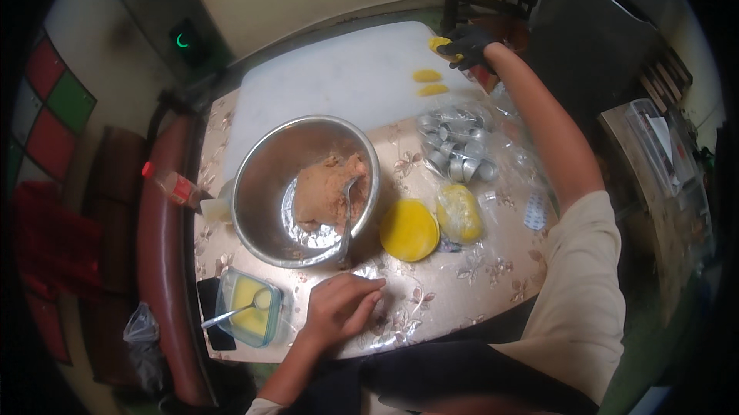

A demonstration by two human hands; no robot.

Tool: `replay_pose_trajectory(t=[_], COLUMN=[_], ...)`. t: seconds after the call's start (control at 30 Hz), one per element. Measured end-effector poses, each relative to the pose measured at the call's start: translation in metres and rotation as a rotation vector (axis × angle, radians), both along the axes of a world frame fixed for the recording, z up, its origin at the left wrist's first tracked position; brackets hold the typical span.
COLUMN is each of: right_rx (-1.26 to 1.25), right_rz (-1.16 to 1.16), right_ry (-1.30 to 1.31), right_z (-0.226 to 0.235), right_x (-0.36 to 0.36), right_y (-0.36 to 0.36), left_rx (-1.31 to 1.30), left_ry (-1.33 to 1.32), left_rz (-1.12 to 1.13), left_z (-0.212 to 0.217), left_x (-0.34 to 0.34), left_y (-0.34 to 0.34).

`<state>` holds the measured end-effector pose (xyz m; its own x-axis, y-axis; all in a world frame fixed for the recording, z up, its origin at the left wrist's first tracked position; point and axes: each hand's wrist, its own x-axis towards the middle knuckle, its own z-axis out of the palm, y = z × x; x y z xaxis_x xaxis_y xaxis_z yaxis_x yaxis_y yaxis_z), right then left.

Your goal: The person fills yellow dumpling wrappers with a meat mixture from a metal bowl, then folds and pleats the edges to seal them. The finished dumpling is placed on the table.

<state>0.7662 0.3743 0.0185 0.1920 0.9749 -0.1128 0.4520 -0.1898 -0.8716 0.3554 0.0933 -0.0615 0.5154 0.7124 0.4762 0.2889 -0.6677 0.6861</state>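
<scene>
My right hand [468, 47], in a black glove, reaches to the far right corner of the white board [331, 65]. Its fingers are closed on a yellow half-moon dumpling [440, 45]. Two more yellow half-moon dumplings [427, 75] lie on the board just below it. At the near table edge rests my bare left hand [339, 309], thumb and index finger apart, nothing visible between them. Beyond it stands a steel bowl [258, 184] of pinkish minced filling [327, 192] with a spoon [348, 215] in it. A round yellow dough sheet [409, 230] lies right of the bowl.
A plastic-wrapped yellow dough lump [459, 215] sits beside the dough sheet. Behind it is a clear bag of small metal cups [458, 142]. A glass container [250, 307] with yellow liquid and a spoon stands near left. A red-capped bottle [173, 186] lies left of the bowl.
</scene>
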Motion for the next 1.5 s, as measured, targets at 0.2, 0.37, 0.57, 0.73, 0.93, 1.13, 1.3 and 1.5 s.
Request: replay_pose_trajectory(t=[0.2,0.37,0.57,0.73,0.93,1.13,1.3,1.5], right_rx=[-0.097,-0.072,-0.186,-0.281,-0.095,-0.014,0.325,0.495], right_rz=[0.120,0.305,0.418,0.420,0.621,0.432,0.080,0.284], right_ry=[-0.387,-0.688,-0.868,-0.839,-1.208,-1.219,-0.831,-0.574], right_z=[-0.034,-0.065,-0.084,-0.085,-0.091,-0.071,0.012,0.074], right_x=[0.008,0.017,0.015,0.007,0.010,0.012,-0.030,-0.106], right_y=[0.086,0.147,0.175,0.170,0.183,0.181,0.104,-0.127], left_rx=[0.036,-0.015,-0.090,-0.072,-0.087,-0.077,-0.038,0.023], left_ry=[-0.027,-0.013,-0.015,-0.015,-0.027,0.013,0.032,-0.011], left_rz=[-0.040,0.027,0.091,0.111,0.103,0.096,0.102,0.086], left_z=[-0.021,-0.025,-0.025,-0.027,-0.030,-0.022,-0.021,-0.020], left_x=[0.000,-0.006,-0.009,-0.010,-0.010,-0.010,-0.013,-0.017], left_y=[0.010,0.013,0.016,0.019,0.022,0.021,0.019,0.016])
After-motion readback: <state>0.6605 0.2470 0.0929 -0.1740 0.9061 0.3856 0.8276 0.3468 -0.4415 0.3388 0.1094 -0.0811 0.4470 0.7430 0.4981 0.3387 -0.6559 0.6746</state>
